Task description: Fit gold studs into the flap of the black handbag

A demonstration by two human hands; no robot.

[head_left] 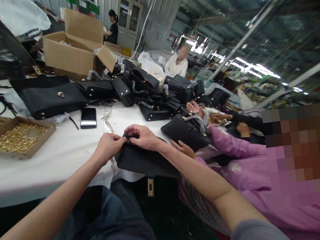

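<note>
A black bag (147, 161) lies at the table's front edge, with a gold metal piece (150, 187) hanging from its flap over the edge. My left hand (110, 145) pinches the bag's far left corner between thumb and fingers. Right beside it, my right hand (143, 137) is closed on the same corner, its fingers curled round the black material. The two hands nearly touch, and whatever small part lies between the fingertips is too small to make out.
Boxes of small gold pieces (18, 138) stand at the left, near a phone (88, 118). Finished-looking black bags (120, 87) are heaped behind, before a cardboard box (70, 55). At the right, a person in a pink top (238, 157) handles another black bag (185, 132).
</note>
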